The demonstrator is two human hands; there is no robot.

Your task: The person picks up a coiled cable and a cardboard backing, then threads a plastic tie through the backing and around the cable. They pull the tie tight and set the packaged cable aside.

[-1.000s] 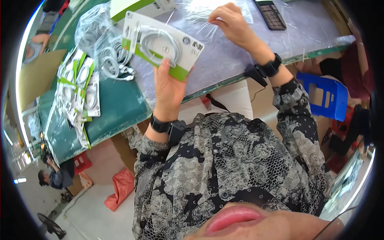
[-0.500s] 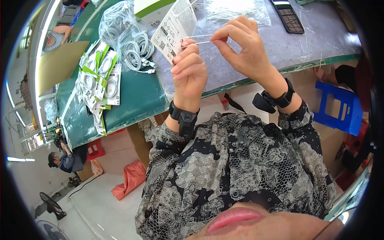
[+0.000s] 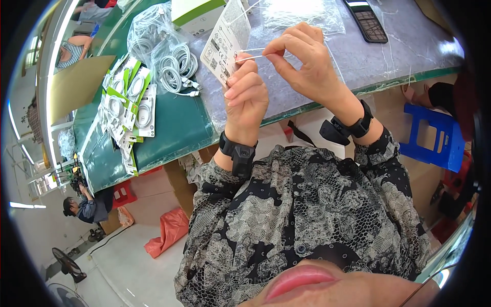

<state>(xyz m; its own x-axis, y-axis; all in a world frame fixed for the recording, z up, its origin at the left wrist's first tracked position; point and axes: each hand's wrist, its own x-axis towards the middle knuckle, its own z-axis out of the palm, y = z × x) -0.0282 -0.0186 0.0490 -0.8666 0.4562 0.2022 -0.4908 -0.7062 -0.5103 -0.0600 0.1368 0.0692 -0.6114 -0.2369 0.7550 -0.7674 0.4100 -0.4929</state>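
Observation:
My left hand [image 3: 247, 102] grips a white printed card [image 3: 219, 57] by its lower end, with the thumb and bent fingers closed on it. The card is tilted and its printed side shows. A thin white tie [image 3: 250, 58] runs from the card toward my right hand [image 3: 309, 66]. Thumb and forefinger of that hand pinch the tie's end, and its other fingers are curled. Another thin white strand lies just above the tie. Whatever is behind the card is mostly hidden from me.
Carded white cables [image 3: 137, 110] lie piled at the left on the green tabletop [image 3: 169, 128]. Coiled white cables [image 3: 176, 71] rest beside a clear bag of cables [image 3: 148, 36]. Behind are a white-and-green box [image 3: 199, 18], a bag of white ties [image 3: 307, 15] and a phone [image 3: 369, 25].
My left hand and the card have shifted slightly right and down. My right hand has moved slightly left, nearer the card, still pinching the tie.

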